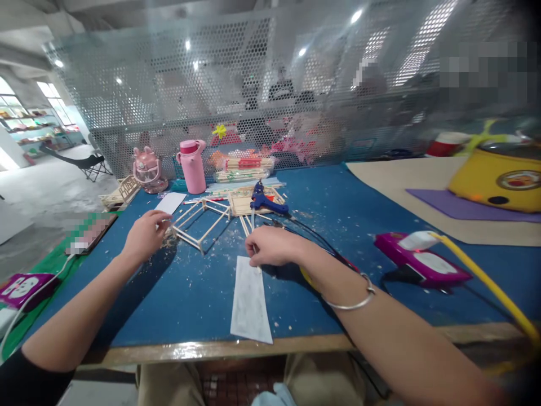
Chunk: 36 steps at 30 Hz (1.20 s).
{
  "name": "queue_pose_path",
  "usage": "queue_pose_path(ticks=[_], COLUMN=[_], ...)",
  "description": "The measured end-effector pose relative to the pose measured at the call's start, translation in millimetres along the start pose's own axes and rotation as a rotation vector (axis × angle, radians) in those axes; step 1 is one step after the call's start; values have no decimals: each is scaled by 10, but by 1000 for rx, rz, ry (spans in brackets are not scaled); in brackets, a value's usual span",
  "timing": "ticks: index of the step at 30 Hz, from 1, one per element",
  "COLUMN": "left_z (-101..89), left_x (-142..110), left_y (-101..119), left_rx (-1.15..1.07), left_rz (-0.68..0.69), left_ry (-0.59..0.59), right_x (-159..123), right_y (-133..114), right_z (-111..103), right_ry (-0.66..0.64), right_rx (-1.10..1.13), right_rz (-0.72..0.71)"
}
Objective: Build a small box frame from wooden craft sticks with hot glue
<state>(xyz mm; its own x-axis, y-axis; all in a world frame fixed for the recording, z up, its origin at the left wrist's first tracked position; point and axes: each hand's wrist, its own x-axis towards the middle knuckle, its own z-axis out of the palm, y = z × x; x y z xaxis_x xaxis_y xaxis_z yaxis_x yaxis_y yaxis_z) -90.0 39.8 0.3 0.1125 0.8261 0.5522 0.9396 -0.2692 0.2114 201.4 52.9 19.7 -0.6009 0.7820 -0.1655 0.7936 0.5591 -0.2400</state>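
Left hand (146, 234) by frame (201, 245), flask (193, 172) beyond

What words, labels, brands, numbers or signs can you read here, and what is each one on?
No text is readable.
Yellow pot: round emblem, any wording too blurred.
Packaged sticks: printing too small to read.
Dark shape behind the perforated screen: pale marks, too blurred.
White paper strip by the right hand: no writing visible.
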Motion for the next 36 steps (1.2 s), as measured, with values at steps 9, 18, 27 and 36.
queue_pose_path(ticks=[9, 18, 27, 36], left_z=[10, 45, -44, 1], left_x=[-72, -148, -142, -143], left_y=[360, 304, 257, 249], left_rx=[-180, -263, -263, -238], left_rz=[-37, 17, -43, -81], left_ry=[248, 247, 256, 94], right_x=[81, 970, 1381, 1065], right_y=[123, 156, 341, 656], right_z=[-46, -350, -386, -362], right_ry=[397, 286, 97, 260], right_rx=[18, -124, -149, -159], right_rz=[124, 401, 548, 514])
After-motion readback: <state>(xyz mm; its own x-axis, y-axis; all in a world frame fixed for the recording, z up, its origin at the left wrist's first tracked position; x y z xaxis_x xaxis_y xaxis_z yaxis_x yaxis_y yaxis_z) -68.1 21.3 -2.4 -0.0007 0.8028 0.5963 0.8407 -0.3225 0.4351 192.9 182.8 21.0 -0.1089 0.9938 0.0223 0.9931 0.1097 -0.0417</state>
